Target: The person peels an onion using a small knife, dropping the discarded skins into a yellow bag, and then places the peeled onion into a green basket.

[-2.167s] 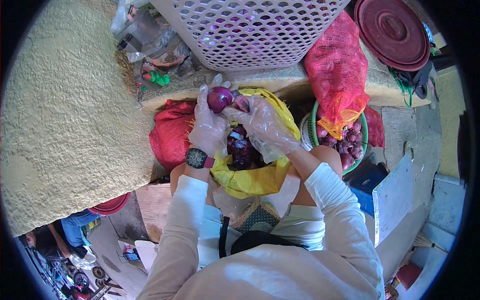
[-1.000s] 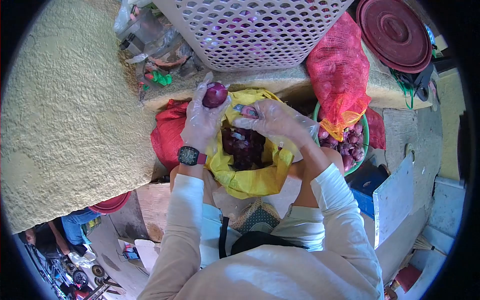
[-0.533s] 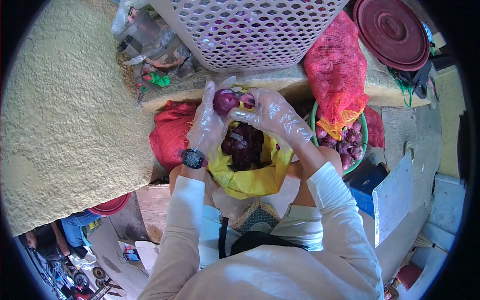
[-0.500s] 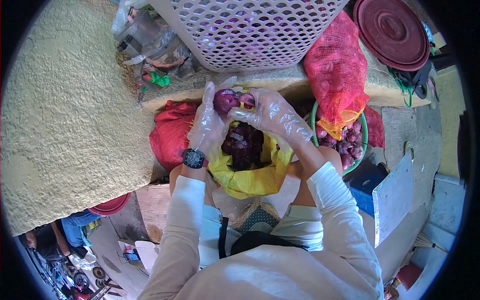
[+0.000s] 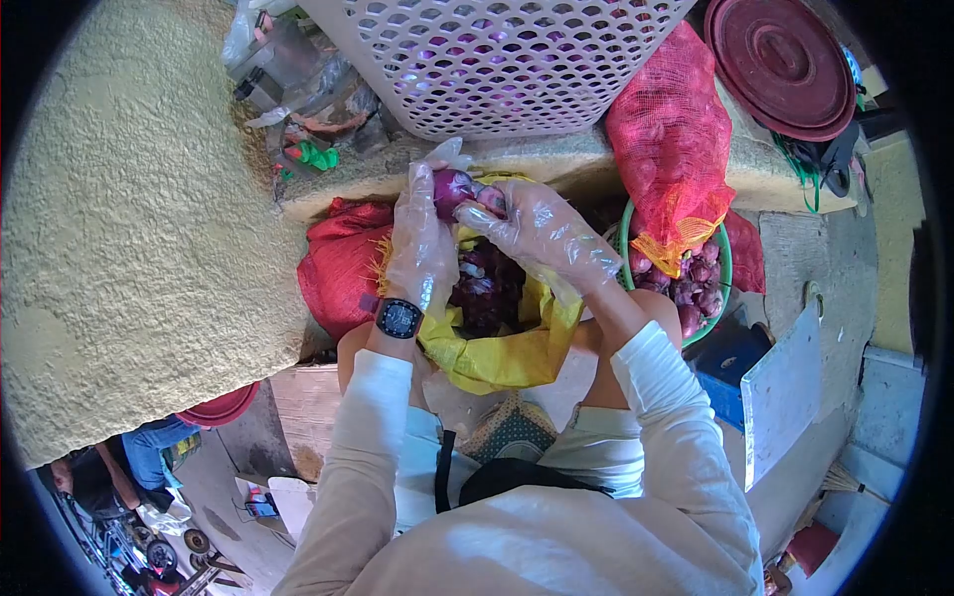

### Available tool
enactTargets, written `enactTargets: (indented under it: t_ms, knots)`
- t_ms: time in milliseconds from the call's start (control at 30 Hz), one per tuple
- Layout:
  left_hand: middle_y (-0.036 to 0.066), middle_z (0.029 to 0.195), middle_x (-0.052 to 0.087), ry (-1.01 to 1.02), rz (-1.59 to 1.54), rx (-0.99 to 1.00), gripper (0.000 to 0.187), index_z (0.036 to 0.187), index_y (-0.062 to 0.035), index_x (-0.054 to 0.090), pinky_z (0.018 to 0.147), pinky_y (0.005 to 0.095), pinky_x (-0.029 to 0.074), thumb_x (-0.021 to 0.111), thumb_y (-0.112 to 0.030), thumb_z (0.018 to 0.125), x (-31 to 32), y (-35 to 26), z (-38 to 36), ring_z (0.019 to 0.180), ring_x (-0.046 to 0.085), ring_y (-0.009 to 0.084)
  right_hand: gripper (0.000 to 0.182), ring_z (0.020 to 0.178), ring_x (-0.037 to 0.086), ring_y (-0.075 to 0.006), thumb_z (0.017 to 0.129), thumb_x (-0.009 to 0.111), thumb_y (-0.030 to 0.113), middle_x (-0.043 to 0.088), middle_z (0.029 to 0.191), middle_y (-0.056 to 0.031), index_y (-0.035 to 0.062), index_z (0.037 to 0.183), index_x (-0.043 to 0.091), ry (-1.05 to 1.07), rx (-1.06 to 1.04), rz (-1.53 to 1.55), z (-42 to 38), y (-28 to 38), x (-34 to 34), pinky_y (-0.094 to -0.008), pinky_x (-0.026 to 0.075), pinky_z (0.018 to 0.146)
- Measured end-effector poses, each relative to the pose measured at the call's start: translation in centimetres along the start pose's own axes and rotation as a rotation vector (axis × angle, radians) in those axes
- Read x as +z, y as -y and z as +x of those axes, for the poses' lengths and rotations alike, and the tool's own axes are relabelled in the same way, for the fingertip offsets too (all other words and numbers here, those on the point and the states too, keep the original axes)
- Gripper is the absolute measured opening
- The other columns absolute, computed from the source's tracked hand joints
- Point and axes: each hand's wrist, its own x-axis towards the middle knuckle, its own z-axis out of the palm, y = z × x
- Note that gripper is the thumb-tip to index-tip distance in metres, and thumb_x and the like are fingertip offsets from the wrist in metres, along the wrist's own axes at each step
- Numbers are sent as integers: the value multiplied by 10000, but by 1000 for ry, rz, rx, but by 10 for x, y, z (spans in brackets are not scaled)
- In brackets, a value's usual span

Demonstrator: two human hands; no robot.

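Both my hands wear clear plastic gloves and are raised over a yellow sack [image 5: 497,364] between my knees. My left hand [image 5: 421,233], below which a black watch shows on the wrist, is closed around a red onion [image 5: 452,193]. Close beside it, my right hand [image 5: 537,226] pinches a second, smaller-looking onion [image 5: 492,201], partly hidden by the fingers. Dark purple onion skins [image 5: 485,298] lie inside the open sack.
A white perforated basket [image 5: 497,109] of onions stands on the ledge ahead. Right of it rests a red mesh bag [image 5: 668,129] above a green-rimmed basin [image 5: 725,260] of onions. A red sack [image 5: 333,263] lies at left, a blue box [image 5: 723,392] at right.
My left hand has turned slightly and shifted a little to the right with its onion. My right hand stays nearly in place, its thumb now across the smaller onion.
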Motion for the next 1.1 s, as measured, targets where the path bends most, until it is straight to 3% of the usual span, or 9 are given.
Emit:
enactTargets:
  t_ms: [133,200,333,400,500,600,667,767,1100]
  knots:
    - [146,1368,633,75,212,114,439,1265,-42,613,1007,393,535,476,-428,1108,5,-10,-3,1105,651,225,505,644,535,-328,967,689,481,614,717,-194,-19,896,691,-7,43,-58,0,1,1,-425,483,696]
    - [99,1243,648,33,205,109,434,1314,-37,629,1002,340,485,355,-330,1147,14,-12,-8,1080,614,175,508,644,541,-328,970,684,482,615,716,-195,-19,890,690,-16,63,-66,0,1,2,-427,481,695]
    - [96,1249,647,77,208,132,439,1313,-37,630,1005,336,480,352,-335,1148,7,-6,-4,1088,609,171,509,642,543,-335,976,675,482,619,719,-204,-16,876,694,2,40,-30,-1,-1,6,-431,479,689]
    - [121,1256,679,31,220,77,401,1238,-43,614,979,392,544,478,-399,1113,2,-6,-2,1051,657,224,508,642,543,-339,978,672,483,622,722,-207,-13,870,695,-2,43,-2,-1,-1,6,-431,478,686]
    - [126,1234,683,-63,8,-104,379,1227,-53,611,963,401,553,477,-389,1114,5,-10,-4,1037,660,233,501,649,549,-351,975,672,483,623,714,-210,-3,857,697,7,5,-24,-1,-1,2,-435,476,676]
    - [102,1256,664,10,35,-102,423,1276,-33,619,969,332,524,440,-387,1129,3,-11,-5,1044,646,181,506,683,586,-389,958,684,500,639,737,-224,8,840,693,46,-19,-164,6,-7,-3,-453,485,682]
    - [103,1261,662,36,28,-99,422,1281,-31,614,972,329,524,447,-386,1127,3,-13,-5,1050,646,179,524,738,630,-427,934,704,523,658,776,-236,12,824,683,-87,-118,-179,8,-13,-3,-482,499,697]
    - [106,1272,660,55,23,-106,427,1286,-29,610,979,333,523,449,-390,1126,0,-11,-4,1061,646,180,534,789,657,-444,919,714,543,675,818,-243,18,831,686,-116,-123,-247,9,-17,0,-502,509,714]
    - [122,1309,654,22,12,-101,425,1276,-29,614,990,358,530,437,-386,1130,9,-14,-6,1090,642,197,510,752,639,-446,949,690,528,666,774,-245,22,895,723,-42,-70,-184,3,-4,-4,-496,506,703]
